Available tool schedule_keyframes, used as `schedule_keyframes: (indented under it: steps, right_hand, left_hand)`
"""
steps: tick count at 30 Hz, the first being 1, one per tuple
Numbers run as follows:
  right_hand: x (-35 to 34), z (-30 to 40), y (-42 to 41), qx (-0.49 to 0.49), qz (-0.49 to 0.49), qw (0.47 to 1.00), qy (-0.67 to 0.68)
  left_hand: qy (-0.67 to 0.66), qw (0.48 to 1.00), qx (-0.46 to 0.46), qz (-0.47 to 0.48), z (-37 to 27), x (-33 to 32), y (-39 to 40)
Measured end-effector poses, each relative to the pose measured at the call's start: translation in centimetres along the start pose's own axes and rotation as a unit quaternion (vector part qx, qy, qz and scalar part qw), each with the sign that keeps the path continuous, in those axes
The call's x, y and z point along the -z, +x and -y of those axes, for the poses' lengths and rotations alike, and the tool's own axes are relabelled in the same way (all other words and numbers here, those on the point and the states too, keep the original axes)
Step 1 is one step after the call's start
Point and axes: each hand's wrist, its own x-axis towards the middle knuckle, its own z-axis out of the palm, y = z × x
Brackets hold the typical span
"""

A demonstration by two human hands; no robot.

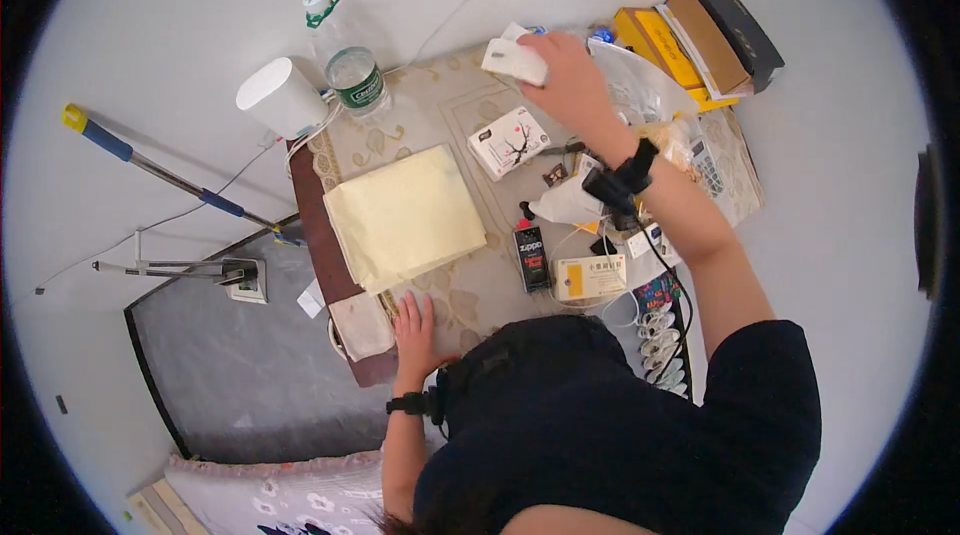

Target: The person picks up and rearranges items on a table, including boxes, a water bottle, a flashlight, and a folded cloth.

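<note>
My right hand (562,77) is at the far side of the table, its fingers around a small white box (516,60). Just below that hand lies a white box printed with a dark branch and red dots (510,143). At the near edge, my left hand (415,325) rests flat on the patterned tablecloth (457,302) with nothing in it. Beside its fingers are a folded pale cloth (363,328) and a stack of pale yellow paper sheets (409,220). A black Zippo lighter fluid can (532,259) and a medicine carton (590,277) lie nearer my body.
A large water bottle (358,84) and a white rounded device (279,98) stand at the back left. Yellow and black boxes (705,47) lean at the back right. Plastic bags (637,84), a calculator (707,163) and white cables clutter the right side. A mop pole (172,167) leans left.
</note>
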Motion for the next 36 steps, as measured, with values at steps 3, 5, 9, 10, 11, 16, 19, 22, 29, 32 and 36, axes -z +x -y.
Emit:
schedule_keyframes:
  steps: [3,5,9,10,11,16,19,22,29,32,36]
  right_hand:
    - [-0.8,1.9,-3.3,0.001,0.019,1.0,-0.001]
    - [-2.8,1.7,-6.0,-0.003,0.044,0.999,0.0]
    - [-4.1,3.9,-9.7,0.031,0.072,0.995,0.063]
    - [-3.7,5.4,-10.1,0.044,0.058,0.994,0.086]
    - [-3.3,7.3,-10.5,0.06,0.044,0.991,0.112]
    - [-3.9,9.7,-16.0,0.196,0.101,0.964,0.147]
    - [-1.7,9.5,-17.4,0.179,0.247,0.922,0.24]
    - [1.5,8.4,-16.7,0.141,0.2,0.927,0.285]
    - [9.2,-3.2,-15.2,-0.166,-0.135,0.977,0.025]
    - [7.2,-10.3,-18.0,-0.271,-0.135,0.949,-0.088]
    - [5.3,-15.3,-21.5,-0.398,0.01,0.915,-0.073]
  left_hand:
    - [-0.003,1.0,-0.005,-0.003,-0.3,0.1,-0.2]
    - [-0.014,1.0,-0.021,-0.013,-0.1,0.2,0.2]
    - [-0.002,0.999,-0.034,-0.003,0.0,-0.2,0.3]
    - [0.002,1.0,-0.026,-0.004,0.2,-0.3,0.1]
    - [0.006,1.0,-0.014,-0.007,0.4,-0.4,-0.3]
    - [0.021,0.999,-0.018,0.024,-0.2,0.3,0.1]
    - [0.024,0.999,-0.031,0.025,-0.2,0.8,0.3]
    - [0.005,0.999,-0.047,0.012,0.7,1.0,0.3]
    - [-0.231,0.973,0.006,-0.012,-3.6,5.2,1.4]
    - [-0.187,0.977,-0.101,-0.013,-5.7,6.1,2.9]
    - [-0.066,0.978,-0.196,0.017,-7.4,5.9,4.3]
